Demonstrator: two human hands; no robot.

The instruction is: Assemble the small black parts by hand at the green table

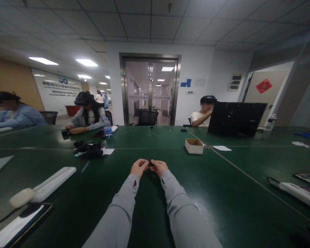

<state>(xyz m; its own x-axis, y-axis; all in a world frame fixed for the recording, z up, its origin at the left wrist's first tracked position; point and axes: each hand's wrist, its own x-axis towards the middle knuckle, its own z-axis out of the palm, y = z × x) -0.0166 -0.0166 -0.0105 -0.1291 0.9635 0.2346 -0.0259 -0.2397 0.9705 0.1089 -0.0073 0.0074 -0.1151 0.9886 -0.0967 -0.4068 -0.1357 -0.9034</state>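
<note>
Both my arms in grey sleeves reach out over the green table [222, 193]. My left hand [138, 167] and my right hand [158, 167] meet at the middle, fingers curled. Between their fingertips sits a small black part [151, 164], pinched from both sides. It is too small to make out its shape. The hands hover just above the table top.
A small open cardboard box [194, 145] stands ahead to the right. A pile of black parts [89, 150] and a water bottle [107, 127] lie ahead left. A white power strip [53, 179] lies at my left, another [297, 192] at my right. Three people sit at the far side, one behind a black laptop [235, 119].
</note>
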